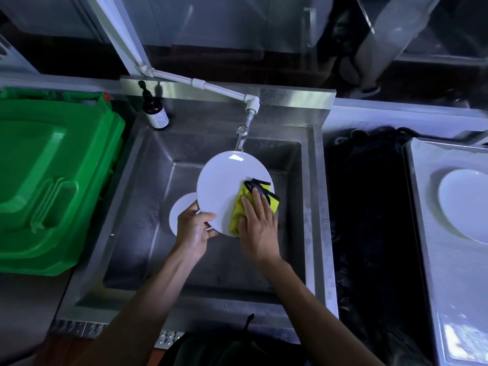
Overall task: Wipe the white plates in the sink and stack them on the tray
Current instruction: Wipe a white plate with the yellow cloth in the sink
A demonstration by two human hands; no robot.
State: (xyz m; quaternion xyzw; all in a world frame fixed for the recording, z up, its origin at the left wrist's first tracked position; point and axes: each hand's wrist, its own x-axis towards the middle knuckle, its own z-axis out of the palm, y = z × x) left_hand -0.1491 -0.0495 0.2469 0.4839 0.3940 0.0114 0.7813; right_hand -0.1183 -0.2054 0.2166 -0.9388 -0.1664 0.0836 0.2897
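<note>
Now plate (224,186) between both hands (194,229) (257,228)

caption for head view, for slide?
Left hand holds plate over sink; right hand presses yellow cloth on it.

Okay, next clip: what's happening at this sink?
A person is wiping a white plate over the steel sink. The left hand grips the plate's lower edge while the right hand presses a yellow cloth flat on its face. Another plate lies in the basin beneath. One plate already sits on the tray to the right.
</note>
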